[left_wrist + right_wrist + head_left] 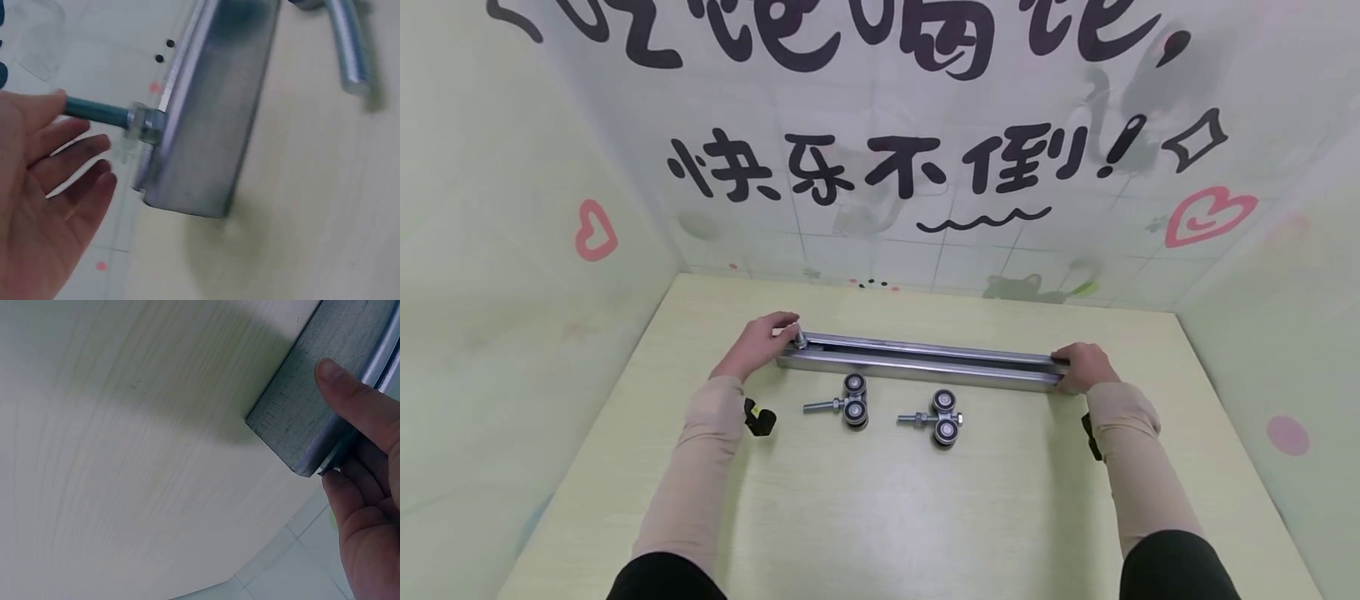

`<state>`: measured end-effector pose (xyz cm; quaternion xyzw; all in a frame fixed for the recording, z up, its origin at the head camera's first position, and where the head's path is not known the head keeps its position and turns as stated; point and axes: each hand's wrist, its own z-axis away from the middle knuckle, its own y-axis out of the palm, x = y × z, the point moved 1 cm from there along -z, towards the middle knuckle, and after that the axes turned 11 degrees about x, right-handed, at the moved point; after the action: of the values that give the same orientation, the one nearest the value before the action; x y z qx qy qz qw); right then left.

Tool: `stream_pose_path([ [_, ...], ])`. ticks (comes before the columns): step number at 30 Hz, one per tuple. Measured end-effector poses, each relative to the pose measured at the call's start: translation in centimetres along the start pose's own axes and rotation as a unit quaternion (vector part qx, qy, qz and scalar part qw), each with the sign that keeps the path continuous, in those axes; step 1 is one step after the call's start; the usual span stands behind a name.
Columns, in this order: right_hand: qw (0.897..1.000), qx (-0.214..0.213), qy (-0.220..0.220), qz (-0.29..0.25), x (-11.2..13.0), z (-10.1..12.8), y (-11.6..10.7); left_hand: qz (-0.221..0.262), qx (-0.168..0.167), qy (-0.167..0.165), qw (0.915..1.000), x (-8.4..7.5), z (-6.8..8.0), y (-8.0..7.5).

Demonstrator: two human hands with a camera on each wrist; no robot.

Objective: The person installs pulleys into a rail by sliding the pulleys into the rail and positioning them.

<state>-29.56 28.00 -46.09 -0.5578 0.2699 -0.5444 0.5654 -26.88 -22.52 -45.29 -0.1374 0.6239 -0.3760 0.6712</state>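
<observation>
A long metal rail (917,363) is laid flat on the pale wooden table (925,517), its long axis running left to right across the person's front, roughly parallel to the back wall. Each end is met by one hand, so neither hand is nearer to the rail as a whole.

At the rail's left end, a threaded bolt (94,111) with a nut is seen sticking out of the open channel, pointing away from the rail along its long axis. The left hand (762,337) is placed just at this end; in the left wrist view the fingers (69,153) are held straight and slightly spread beside the bolt, with the bolt passing behind the fingertips. Whether it is actually touched cannot be told.

At the rail's right end, the right hand (1086,367) is wrapped round the end: the thumb (350,394) is laid on the near face, and the other fingers are curled round the far side, so the rail is pinched between them.

On the near side of the rail, two roller carriages are lying apart from it: the left roller (847,402) and the right roller (938,419), each with its bolt pointing left, parallel to the rail.
</observation>
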Motion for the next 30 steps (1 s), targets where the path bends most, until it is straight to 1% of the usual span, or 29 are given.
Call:
stream_pose_path([
  [3, 1.0, 0.002, -0.005, -0.001, 0.1, -0.1, 0.0, 0.031, -0.008, -0.01, 0.9994, 1.1, 0.1, 0.5],
  [5, 1.0, 0.002, -0.005, -0.001, 0.1, -0.1, 0.1, 0.026, -0.013, -0.012, 0.9995, 1.6, 0.1, 0.8],
  [6, 1.0, 0.004, -0.003, -0.001, 0.2, -0.2, 0.1, 0.016, -0.01, -0.012, 0.9998, 1.7, 0.2, 0.9],
  [8, 1.0, 0.005, -0.002, -0.004, 0.2, -0.2, 0.2, -0.021, 0.004, -0.008, 0.9997, 1.9, 0.2, 1.1],
  [10, 1.0, 0.004, -0.001, -0.004, 0.1, -0.2, 0.3, -0.065, 0.02, 0.004, 0.9977, 2.0, 0.2, 1.3],
  [12, 1.0, 0.002, -0.001, -0.004, 0.1, -0.2, 0.3, -0.095, 0.029, 0.017, 0.9949, 2.0, 0.2, 1.4],
  [15, 1.0, -0.002, -0.001, -0.002, -0.1, -0.3, 0.4, -0.137, 0.021, 0.04, 0.9896, 1.9, 0.2, 1.6],
  [17, 1.0, -0.001, -0.001, 0.0, -0.2, -0.4, 0.4, -0.159, 0.015, 0.044, 0.9862, 1.8, 0.1, 1.7],
  [22, 1.0, 0.003, 0.003, 0.003, -0.4, -0.4, 0.3, -0.192, 0.017, 0.018, 0.9811, 1.3, -0.2, 1.8],
  [30, 1.0, 0.011, 0.0, 0.007, -0.3, -0.3, 0.1, -0.181, 0.036, -0.047, 0.9816, 0.6, -1.1, 1.7],
])
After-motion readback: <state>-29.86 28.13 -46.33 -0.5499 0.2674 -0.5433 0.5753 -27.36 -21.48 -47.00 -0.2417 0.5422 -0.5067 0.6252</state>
